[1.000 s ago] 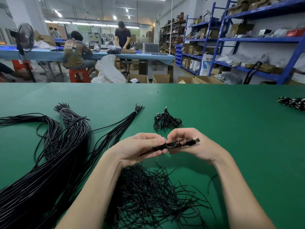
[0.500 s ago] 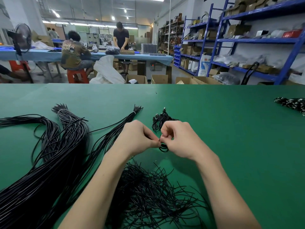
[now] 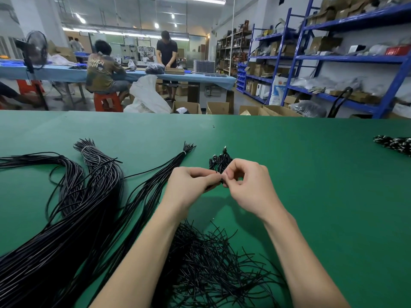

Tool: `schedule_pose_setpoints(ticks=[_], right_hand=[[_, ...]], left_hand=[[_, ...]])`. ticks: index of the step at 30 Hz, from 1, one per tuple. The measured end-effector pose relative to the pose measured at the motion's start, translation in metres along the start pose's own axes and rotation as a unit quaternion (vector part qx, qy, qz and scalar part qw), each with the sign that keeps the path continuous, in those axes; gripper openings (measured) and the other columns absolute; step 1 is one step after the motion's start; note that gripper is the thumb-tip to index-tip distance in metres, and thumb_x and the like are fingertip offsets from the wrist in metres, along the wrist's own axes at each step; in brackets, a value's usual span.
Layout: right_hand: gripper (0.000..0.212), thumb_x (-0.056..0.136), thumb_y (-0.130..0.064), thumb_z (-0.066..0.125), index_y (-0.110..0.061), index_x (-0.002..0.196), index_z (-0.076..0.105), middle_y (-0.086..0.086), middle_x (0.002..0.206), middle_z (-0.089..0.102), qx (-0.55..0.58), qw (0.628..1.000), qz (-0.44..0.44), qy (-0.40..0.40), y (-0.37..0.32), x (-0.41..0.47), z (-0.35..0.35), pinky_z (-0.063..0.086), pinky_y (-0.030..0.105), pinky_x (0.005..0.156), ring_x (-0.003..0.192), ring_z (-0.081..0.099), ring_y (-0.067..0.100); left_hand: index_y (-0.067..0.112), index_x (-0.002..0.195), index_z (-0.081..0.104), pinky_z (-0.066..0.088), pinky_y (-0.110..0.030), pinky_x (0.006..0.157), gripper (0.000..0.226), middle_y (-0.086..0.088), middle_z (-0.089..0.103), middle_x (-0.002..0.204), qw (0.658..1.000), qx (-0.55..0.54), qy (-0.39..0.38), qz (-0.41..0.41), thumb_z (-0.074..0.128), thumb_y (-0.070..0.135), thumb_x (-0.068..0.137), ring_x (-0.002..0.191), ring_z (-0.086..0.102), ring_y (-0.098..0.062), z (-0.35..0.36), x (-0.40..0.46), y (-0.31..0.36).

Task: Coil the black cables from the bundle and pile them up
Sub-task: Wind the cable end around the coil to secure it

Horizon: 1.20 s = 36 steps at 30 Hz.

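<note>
I see the green table [image 3: 311, 174] with the long cable bundle [image 3: 66, 218] sprawling along its left edge. Mid-table, my left hand [image 3: 189, 185] and right hand [image 3: 249, 187] both pinch one small coiled cable [image 3: 213, 185], just before the pile of coils [image 3: 220, 162].

Over a green felt table, the left hand [image 3: 190, 185] and right hand [image 3: 246, 185], a second ago spread level along a thin black coiled cable [image 3: 213, 186] with its plug jutting right, are now drawn fingertip to fingertip, pinching it between them; most of the coil and the plug are hidden.
</note>
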State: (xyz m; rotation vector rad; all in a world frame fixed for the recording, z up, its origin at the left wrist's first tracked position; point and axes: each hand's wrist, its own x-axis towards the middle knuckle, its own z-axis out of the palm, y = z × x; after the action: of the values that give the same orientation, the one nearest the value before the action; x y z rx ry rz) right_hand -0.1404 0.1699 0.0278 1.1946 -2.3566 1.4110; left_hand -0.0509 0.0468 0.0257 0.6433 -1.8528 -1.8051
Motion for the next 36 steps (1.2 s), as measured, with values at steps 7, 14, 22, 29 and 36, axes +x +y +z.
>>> schedule_pose_setpoints(ticks=[7,14,22,29,36], right_hand=[[0.043,0.086,0.003,0.068,-0.029,0.066,0.047,-0.006,0.079,0.067,0.02,0.993,-0.116,-0.018,0.0,-0.004,0.002,0.055,0.024,0.081,0.082,0.066,0.013],[0.046,0.086,0.004,0.071,-0.028,0.065,0.045,-0.005,0.079,0.068,0.096,0.99,-0.103,-0.006,0.006,-0.004,0.002,0.055,0.022,0.075,0.081,0.067,0.014],[0.019,0.083,-0.011,0.082,-0.029,0.079,0.076,-0.018,0.077,0.075,0.104,0.994,-0.026,-0.006,-0.001,-0.003,0.0,0.05,0.007,0.066,0.075,0.071,-0.001],[0.007,0.079,-0.022,0.086,-0.027,0.08,0.082,-0.022,0.074,0.074,0.073,0.997,-0.035,0.02,-0.01,0.0,-0.004,0.047,0.004,0.065,0.075,0.07,-0.003],[0.005,0.084,-0.028,0.081,-0.027,0.08,0.078,-0.019,0.074,0.072,0.007,0.999,-0.031,-0.01,-0.003,0.002,-0.002,0.053,0.018,0.063,0.074,0.067,0.003]], left_hand=[[-0.002,0.096,0.075,0.058,-0.02,0.063,0.019,-0.016,0.076,0.09,0.979,-0.166,-0.064,-0.102,0.077,-0.001,0.077,0.072,0.072,-0.017,-0.018,0.007,0.002],[0.002,0.101,0.072,0.059,-0.021,0.063,0.037,-0.012,0.075,0.087,0.959,-0.214,-0.131,-0.135,0.081,0.014,0.067,0.073,0.073,-0.016,-0.02,0.007,-0.004],[0.005,0.091,0.075,0.057,-0.019,0.062,0.03,-0.01,0.075,0.081,0.95,-0.261,-0.11,-0.132,0.082,0.01,0.062,0.067,0.071,-0.013,-0.015,0.006,-0.004],[0.025,0.069,0.081,0.04,-0.021,0.057,0.004,0.009,0.072,0.072,0.944,-0.249,-0.114,-0.183,0.082,0.026,0.065,0.056,0.057,-0.007,-0.011,0.003,-0.002],[0.023,0.071,0.08,0.039,-0.019,0.046,0.011,0.009,0.068,0.072,0.953,-0.215,-0.107,-0.187,0.084,0.026,0.061,0.054,0.051,-0.007,-0.013,0.003,-0.003]])
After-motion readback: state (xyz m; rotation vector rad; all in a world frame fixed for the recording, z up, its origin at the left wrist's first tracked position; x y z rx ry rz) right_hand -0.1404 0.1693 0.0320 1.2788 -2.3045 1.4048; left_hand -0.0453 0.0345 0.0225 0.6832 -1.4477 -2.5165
